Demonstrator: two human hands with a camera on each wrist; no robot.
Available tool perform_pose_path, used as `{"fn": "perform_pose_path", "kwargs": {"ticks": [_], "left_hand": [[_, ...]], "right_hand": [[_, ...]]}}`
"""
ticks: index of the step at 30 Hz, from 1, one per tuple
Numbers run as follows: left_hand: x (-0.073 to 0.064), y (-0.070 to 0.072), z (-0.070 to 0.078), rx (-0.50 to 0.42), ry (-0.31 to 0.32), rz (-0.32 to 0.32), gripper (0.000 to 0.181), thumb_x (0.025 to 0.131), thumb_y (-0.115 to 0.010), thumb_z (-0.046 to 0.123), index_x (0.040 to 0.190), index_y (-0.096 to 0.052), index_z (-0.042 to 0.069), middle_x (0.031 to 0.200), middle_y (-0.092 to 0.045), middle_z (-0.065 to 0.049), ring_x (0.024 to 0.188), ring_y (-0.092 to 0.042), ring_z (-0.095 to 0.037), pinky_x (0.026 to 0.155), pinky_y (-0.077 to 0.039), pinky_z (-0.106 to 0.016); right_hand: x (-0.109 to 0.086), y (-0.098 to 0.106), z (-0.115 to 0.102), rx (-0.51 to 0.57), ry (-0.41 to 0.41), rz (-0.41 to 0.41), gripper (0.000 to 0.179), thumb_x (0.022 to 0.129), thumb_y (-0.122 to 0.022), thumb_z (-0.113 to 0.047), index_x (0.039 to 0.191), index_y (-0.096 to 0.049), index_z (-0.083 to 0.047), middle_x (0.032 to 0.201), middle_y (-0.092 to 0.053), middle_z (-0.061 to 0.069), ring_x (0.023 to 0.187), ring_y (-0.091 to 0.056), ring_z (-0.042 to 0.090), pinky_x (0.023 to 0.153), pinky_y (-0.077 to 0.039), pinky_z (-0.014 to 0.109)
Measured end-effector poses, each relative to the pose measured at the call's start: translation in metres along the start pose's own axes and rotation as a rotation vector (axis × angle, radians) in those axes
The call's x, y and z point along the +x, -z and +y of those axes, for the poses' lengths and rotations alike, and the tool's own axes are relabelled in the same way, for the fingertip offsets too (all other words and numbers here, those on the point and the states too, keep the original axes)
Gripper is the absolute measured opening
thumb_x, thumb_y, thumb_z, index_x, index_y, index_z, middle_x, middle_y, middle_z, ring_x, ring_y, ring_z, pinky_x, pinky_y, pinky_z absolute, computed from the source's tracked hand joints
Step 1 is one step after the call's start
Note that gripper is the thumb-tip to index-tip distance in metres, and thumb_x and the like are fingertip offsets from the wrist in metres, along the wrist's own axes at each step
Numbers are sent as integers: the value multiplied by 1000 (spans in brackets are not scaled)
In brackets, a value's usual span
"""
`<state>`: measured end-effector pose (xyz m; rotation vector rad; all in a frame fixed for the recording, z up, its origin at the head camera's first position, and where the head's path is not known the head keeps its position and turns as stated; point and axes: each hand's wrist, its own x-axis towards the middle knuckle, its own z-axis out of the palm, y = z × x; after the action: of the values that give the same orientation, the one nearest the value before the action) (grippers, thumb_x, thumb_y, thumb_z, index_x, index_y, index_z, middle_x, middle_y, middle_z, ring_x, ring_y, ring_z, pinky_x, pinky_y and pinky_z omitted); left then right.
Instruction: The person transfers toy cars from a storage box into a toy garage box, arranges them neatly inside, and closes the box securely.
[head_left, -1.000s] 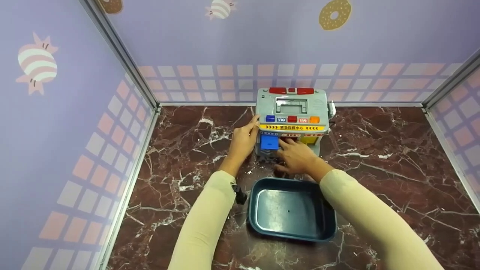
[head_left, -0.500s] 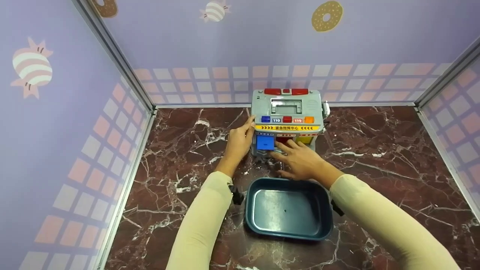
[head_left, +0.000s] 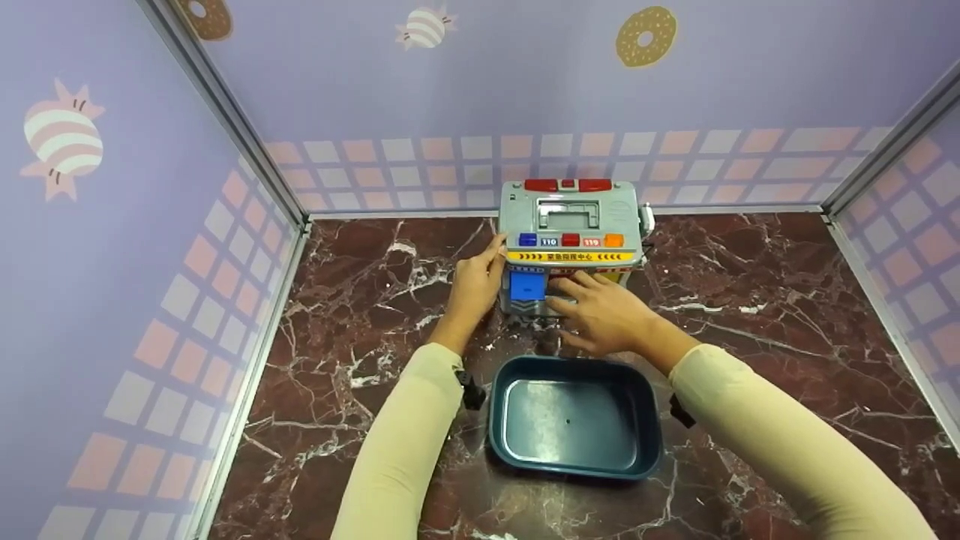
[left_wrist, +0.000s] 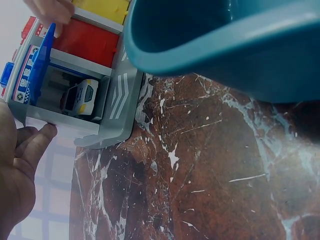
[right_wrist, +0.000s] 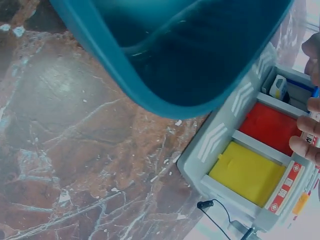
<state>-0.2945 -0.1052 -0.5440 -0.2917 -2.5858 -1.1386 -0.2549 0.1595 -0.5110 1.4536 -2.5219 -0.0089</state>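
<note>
A grey toy emergency station point(head_left: 517, 217), with red lights on top and three coloured doors in front, stands against the back wall. My left hand point(head_left: 474, 289) rests along its left side, fingers touching the side wall. The blue door point(head_left: 527, 286) is swung up, and a white toy car point(left_wrist: 86, 97) sits in the bay behind it. In the left wrist view the red door point(left_wrist: 85, 40) is down. So is the yellow door point(right_wrist: 247, 172) in the right wrist view. My right hand point(head_left: 604, 315) is at the station's front, fingers spread before the red door and near the blue one.
A dark teal plastic bin point(head_left: 568, 431) stands on the marbled tabletop point(head_left: 375, 465), just in front of the station. A thin black cord point(right_wrist: 220, 202) hangs by the station's right side. Patterned panels point(head_left: 450, 82) enclose the back and sides.
My right hand has drawn back slightly to the right from the station's middle bay, and its fingers have shifted. My left hand stays on the side wall. The blue door remains raised.
</note>
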Motion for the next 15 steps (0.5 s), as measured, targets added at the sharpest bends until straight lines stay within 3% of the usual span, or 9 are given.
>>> {"fn": "perform_pose_path", "kwargs": {"ticks": [5,9,13,15], "left_hand": [[0,1,0,-1,9,-3,42,118,-55,32,156,-65,17,74,-70,-20,59,-45,-22,80,-62,-52],[0,2,2,-3,16,-9,43,118,-55,33,156,-66,17,93,-81,-24,67,-55,-26,89,-64,-53],[0,2,3,0,18,-13,43,118,-55,34,156,-66,16,89,-81,-22,65,-55,-25,87,-64,-53],[0,3,3,6,18,-17,44,118,-54,34,156,-65,16,79,-76,-22,63,-52,-26,84,-63,-53]], "right_hand": [[6,4,3,-6,4,75,52,101,-74,-45,140,-68,-12,138,-67,16,119,-65,39,101,-62,57],[13,7,4,0,-12,116,52,103,-72,-46,142,-67,-12,138,-66,17,122,-65,41,106,-60,58],[21,10,5,3,-49,130,56,104,-71,-46,149,-65,-13,144,-64,19,125,-63,43,109,-58,61],[26,11,5,10,-73,113,59,105,-69,-47,153,-62,-14,147,-63,20,128,-61,45,112,-57,62]]}}
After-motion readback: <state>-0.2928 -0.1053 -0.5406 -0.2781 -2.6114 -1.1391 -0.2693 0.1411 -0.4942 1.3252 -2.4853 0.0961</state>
